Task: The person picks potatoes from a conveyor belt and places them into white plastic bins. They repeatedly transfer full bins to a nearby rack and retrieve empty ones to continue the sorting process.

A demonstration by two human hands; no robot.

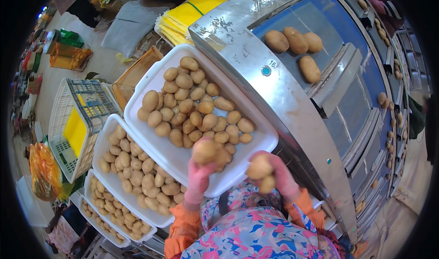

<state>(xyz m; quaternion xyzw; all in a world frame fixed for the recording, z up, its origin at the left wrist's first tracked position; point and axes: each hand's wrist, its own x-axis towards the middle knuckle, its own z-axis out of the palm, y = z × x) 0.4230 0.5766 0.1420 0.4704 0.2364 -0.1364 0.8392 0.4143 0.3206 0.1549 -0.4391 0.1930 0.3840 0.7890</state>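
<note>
My left hand (199,173), in a pink glove, grips a potato (205,151) over the near end of a white plastic tub (247,159). Many loose potatoes (197,105) lie in that tub. Beside its near right corner, my right hand (279,173), also gloved in pink, holds two potatoes (260,166), one large and one smaller. Both hands are somewhat blurred. Orange sleeves (185,228) cover my forearms, and a patterned apron (250,231) shows below them.
A metal-edged sorting machine (281,98) runs along the right, with several potatoes (294,41) on its grey surface. More white tubs (151,221) of potatoes stand to the left. Plastic crates (79,128) and a stack of yellow mesh bags (202,9) lie beyond.
</note>
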